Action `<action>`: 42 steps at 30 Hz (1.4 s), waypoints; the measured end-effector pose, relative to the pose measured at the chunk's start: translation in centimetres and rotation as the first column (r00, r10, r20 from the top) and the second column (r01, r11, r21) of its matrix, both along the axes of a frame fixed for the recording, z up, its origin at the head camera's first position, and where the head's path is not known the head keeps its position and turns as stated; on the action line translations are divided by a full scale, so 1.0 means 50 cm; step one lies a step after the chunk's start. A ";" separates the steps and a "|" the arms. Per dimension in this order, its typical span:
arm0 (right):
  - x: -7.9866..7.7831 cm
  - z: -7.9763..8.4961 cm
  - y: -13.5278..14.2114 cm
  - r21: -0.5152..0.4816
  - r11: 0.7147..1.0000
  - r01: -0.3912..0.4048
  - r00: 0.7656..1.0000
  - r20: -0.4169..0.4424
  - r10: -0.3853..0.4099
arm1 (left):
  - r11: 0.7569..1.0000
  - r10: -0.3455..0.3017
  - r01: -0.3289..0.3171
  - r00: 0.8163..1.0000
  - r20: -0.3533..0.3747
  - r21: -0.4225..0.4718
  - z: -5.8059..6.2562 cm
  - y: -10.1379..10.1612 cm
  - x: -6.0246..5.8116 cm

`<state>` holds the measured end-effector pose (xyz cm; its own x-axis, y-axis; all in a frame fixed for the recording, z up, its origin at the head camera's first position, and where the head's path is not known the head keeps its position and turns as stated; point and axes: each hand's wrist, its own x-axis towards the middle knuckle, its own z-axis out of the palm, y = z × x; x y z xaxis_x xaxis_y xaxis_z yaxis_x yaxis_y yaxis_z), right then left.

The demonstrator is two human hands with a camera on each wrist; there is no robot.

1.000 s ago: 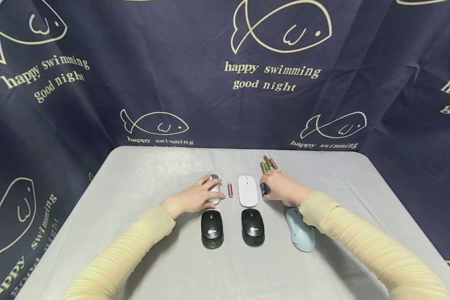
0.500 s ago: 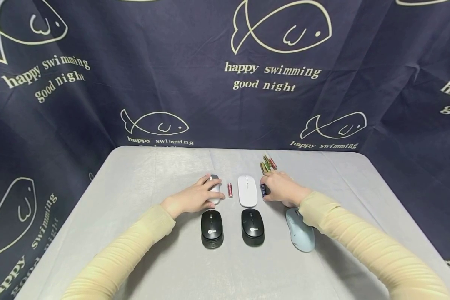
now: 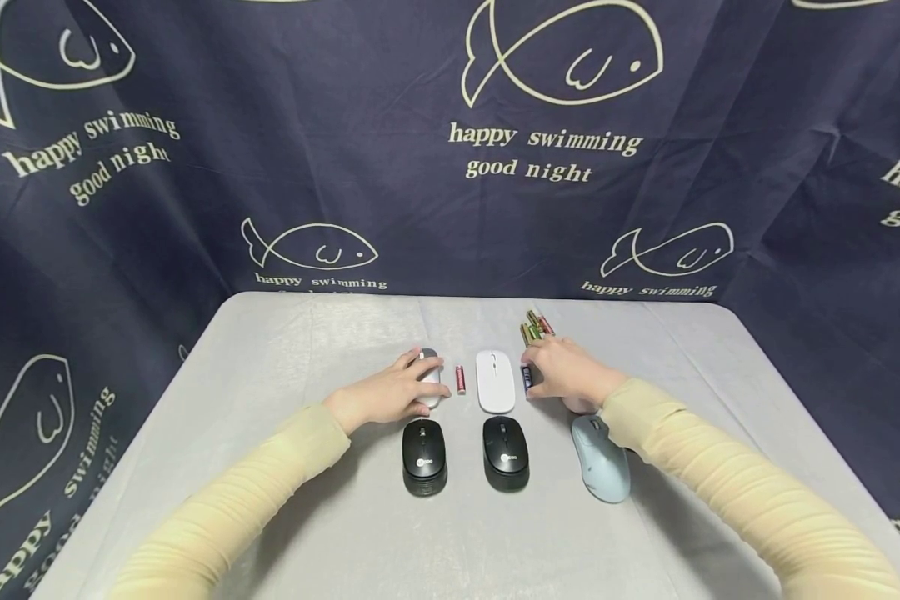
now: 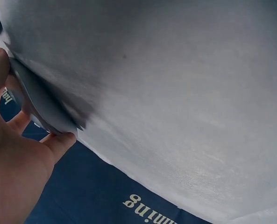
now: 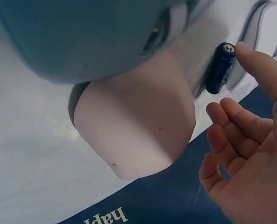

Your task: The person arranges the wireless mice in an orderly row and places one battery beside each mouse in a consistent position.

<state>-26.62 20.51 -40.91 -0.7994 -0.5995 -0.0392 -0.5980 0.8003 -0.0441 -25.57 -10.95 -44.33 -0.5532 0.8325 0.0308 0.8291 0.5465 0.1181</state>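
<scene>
In the head view my left hand [image 3: 390,390] holds a grey-and-white computer mouse [image 3: 430,387], fingers draped across it. The left wrist view shows the thumb and fingertips on the edges of this mouse [image 4: 45,100]. My right hand [image 3: 566,371] is beside a dark blue battery [image 3: 527,377] that stands out on its left. Seen from the right wrist, the thumb tip meets or nearly meets the end of the battery [image 5: 221,68]; the other fingers are loosely bent and apart from it. A red battery [image 3: 461,380] lies between the grey-and-white mouse and a white mouse [image 3: 495,382].
Two black mice [image 3: 424,457] sit nearer the front. A light blue mouse [image 3: 602,460] lies under the right sleeve's edge, with a pale pink mouse [image 5: 138,116] just behind it. Several loose batteries [image 3: 534,327] are grouped behind the right hand. Printed cloth [image 3: 420,167] hangs around the table.
My right hand has shifted very slightly away from me, and the blue battery shows a little more. The left hand stays on its mouse.
</scene>
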 end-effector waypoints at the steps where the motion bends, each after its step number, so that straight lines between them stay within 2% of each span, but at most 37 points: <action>1: 0.000 0.001 0.001 -0.001 1.000 -0.003 1.000 -0.002 0.003 | 1.000 0.000 0.000 1.000 0.001 0.000 0.001 0.000 0.000; 10: -0.003 0.014 0.004 -0.018 1.000 -0.016 0.999 -0.036 0.016 | 1.000 0.006 -0.006 1.000 0.003 -0.016 0.005 0.003 0.002; 20: -0.008 0.053 -0.002 -0.008 1.000 -0.022 0.999 -0.040 0.022 | 1.000 0.007 -0.007 1.000 0.004 -0.016 0.005 0.001 0.004; 28: -0.019 0.071 -0.005 0.001 0.999 -0.035 0.997 -0.062 0.035 | 1.000 0.000 0.000 1.000 -0.004 -0.012 0.006 0.001 0.005; 34: -0.033 0.078 -0.003 0.012 0.999 -0.040 0.996 -0.083 0.040 | 1.000 -0.010 0.010 1.000 -0.013 -0.007 0.003 0.000 0.004; 42: -0.054 0.076 0.006 -0.027 0.998 -0.052 0.994 -0.099 0.049 | 1.000 -0.008 0.008 1.000 -0.017 -0.008 0.000 0.001 0.002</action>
<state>-29.35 20.83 -37.09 -0.7672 -0.6389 0.0562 -0.6402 0.7682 -0.0061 -25.49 -10.90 -44.31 -0.5460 0.8371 0.0338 0.8353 0.5407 0.0997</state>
